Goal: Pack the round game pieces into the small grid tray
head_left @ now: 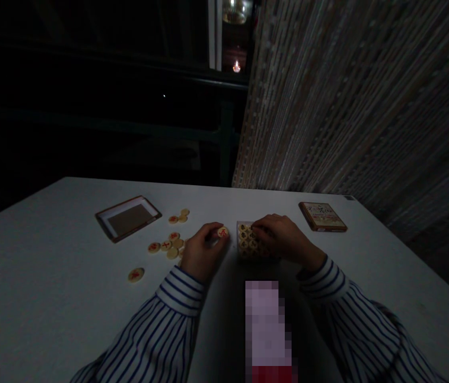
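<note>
Between the thumb and fingers of my left hand (201, 254) is a round xiangqi piece (223, 232) with a red character, held just left of a small box. That box (244, 224) has pale walls and holds rows of pieces (247, 239) with dark characters. Over its right side reaches my right hand (284, 236), fingers bent down and touching the pieces at the top. Whether a piece is pinched there is hidden. Left of my left hand lie several loose pieces (174, 243), some showing red characters and some blank; one piece (136, 274) sits apart, nearer me.
An open box lid or tray (107, 231) with a brown inside lies at the left of the white table (68, 314). A closed decorated box (323, 216) rests at the right. Beyond the table's far edge hangs a string curtain (299, 106). The room is dim.
</note>
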The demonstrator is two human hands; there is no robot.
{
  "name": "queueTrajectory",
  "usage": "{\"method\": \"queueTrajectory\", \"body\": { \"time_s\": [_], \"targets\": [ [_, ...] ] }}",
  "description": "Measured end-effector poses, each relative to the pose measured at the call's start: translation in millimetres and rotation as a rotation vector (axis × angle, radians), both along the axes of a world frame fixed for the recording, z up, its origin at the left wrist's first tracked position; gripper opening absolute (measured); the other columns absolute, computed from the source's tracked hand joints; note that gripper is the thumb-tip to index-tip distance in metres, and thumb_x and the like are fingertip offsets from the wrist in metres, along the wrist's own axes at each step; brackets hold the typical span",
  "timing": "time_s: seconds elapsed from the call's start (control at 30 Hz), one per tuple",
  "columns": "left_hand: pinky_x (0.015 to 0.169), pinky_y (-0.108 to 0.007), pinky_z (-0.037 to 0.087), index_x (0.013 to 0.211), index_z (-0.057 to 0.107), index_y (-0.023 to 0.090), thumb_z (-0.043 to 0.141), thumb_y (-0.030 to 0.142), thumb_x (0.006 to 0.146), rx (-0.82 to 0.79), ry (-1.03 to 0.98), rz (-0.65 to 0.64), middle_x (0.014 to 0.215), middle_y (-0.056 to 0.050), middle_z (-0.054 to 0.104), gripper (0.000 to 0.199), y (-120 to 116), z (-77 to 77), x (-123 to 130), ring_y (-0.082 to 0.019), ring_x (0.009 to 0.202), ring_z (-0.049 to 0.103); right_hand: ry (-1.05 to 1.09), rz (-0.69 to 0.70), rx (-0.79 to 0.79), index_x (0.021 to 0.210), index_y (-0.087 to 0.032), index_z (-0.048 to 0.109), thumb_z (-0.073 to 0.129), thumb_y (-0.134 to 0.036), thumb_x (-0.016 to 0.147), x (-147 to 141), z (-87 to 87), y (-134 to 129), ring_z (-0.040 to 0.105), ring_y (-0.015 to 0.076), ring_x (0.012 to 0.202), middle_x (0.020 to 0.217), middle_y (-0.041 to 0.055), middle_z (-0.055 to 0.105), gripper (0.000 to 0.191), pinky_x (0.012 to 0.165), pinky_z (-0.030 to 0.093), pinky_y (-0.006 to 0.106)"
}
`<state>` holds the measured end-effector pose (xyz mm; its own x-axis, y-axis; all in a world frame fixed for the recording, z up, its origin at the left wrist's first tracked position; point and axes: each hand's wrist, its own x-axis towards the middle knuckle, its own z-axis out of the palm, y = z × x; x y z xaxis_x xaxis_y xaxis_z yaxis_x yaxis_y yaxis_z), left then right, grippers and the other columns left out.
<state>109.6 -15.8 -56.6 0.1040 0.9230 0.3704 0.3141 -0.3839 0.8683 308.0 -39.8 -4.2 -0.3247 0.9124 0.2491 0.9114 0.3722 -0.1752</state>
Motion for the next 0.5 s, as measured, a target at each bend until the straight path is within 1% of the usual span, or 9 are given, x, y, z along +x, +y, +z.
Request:
{"method": "queueTrajectory", "body": {
  "time_s": [0.13, 0.23, 0.37, 0.5],
  "targets": [
    [0.059, -0.025, 0.048, 0.08, 0.055, 0.015, 0.067, 0.027, 0.058, -0.233, -0.291, -0.052, 0.065, 0.001, 0.06, 0.028, -6, 6.5, 12, -0.011, 0.06, 0.057, 0.016, 0.003, 0.011, 0.096, -0.018, 0.062, 0.042, -0.028, 0.084, 5, 1.6, -4, 0.056, 0.016, 0.086, 0.091, 0.0054, 0.065, 0.025, 0.077, 0.039, 0.029],
    [0.059, -0.022, 0.047, 0.076, 0.054, 0.015, 0.069, 0.024, 0.054, -0.338, -0.42, -0.087, 0.063, 0.002, 0.06, 0.029, -8, 12.8, 19, -0.01, 0.059, 0.057, 0.035, 0.008, 0.024, 0.096, -0.017, 0.062, 0.043, -0.028, 0.084, 9, 3.6, -5, 0.056, 0.0162, 0.087, 0.091, 0.0055, 0.065, 0.025, 0.078, 0.039, 0.029],
    [0.062, -0.023, 0.047, 0.074, 0.054, 0.015, 0.071, 0.024, 0.051, -0.41, -0.508, -0.123, 0.063, 0.002, 0.061, 0.03, -8, 19.2, 27, -0.01, 0.061, 0.058, 0.058, 0.008, 0.041, 0.097, -0.017, 0.061, 0.044, -0.029, 0.084, 14, 6.0, -5, 0.056, 0.0166, 0.087, 0.09, 0.0055, 0.065, 0.025, 0.079, 0.039, 0.03],
    [0.062, -0.024, 0.048, 0.074, 0.057, 0.015, 0.072, 0.024, 0.051, -0.465, -0.517, -0.148, 0.061, 0.002, 0.062, 0.03, -5, 20.7, 36, -0.011, 0.06, 0.059, 0.067, 0.008, 0.047, 0.097, -0.017, 0.061, 0.043, -0.029, 0.084, 17, 8.0, -5, 0.055, 0.0166, 0.087, 0.091, 0.0057, 0.064, 0.025, 0.08, 0.039, 0.03]
  ]
}}
